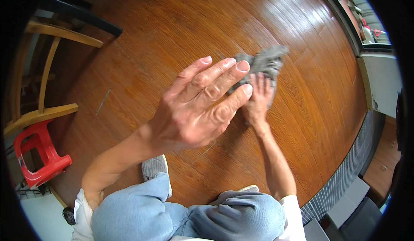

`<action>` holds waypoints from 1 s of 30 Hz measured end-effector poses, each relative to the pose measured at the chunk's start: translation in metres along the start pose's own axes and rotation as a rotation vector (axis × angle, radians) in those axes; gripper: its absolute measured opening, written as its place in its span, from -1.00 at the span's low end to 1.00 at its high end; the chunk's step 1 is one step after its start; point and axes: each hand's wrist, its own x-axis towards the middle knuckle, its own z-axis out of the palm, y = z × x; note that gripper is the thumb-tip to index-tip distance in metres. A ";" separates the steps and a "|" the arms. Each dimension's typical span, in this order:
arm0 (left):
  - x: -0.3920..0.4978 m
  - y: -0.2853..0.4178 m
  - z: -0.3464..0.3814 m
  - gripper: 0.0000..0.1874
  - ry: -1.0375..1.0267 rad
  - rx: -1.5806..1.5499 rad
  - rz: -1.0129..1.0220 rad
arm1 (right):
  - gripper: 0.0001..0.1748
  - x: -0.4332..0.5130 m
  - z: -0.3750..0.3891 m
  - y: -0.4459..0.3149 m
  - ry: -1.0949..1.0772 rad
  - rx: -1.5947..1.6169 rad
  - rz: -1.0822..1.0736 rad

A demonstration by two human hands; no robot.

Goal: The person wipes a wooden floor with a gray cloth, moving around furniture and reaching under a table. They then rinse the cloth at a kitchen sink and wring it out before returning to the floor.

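My left hand (197, 106) is raised close to the camera, fingers spread, with nothing in it. Lower down, at the wood-look floor (181, 27), my right hand (258, 100) presses flat with its fingers on a crumpled grey cloth (270, 61). The cloth lies on the floor beyond and under the fingers; part of it is hidden behind my left hand. Its outline and my right hand look slightly blurred. My bent knees in blue trousers are at the bottom of the view.
Wooden chair legs (48, 63) and a black leg (87, 16) stand at the left, above a red plastic stool (42, 153). A white wall end (381, 82), a doorway and a grey wire rack (343, 169) line the right side. Bottles stand beyond the doorway.
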 end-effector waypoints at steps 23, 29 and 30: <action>-0.090 -0.086 0.184 0.02 -0.613 0.077 -0.371 | -0.46 0.021 -0.046 -0.027 -0.219 0.201 -0.153; -0.128 -0.229 0.087 -0.13 -0.308 0.230 -0.707 | -0.45 0.038 -0.059 -0.052 -0.284 0.181 -0.151; -0.145 -0.248 0.067 -0.13 -0.279 0.318 -0.756 | -0.45 0.041 -0.061 -0.058 -0.301 0.172 -0.140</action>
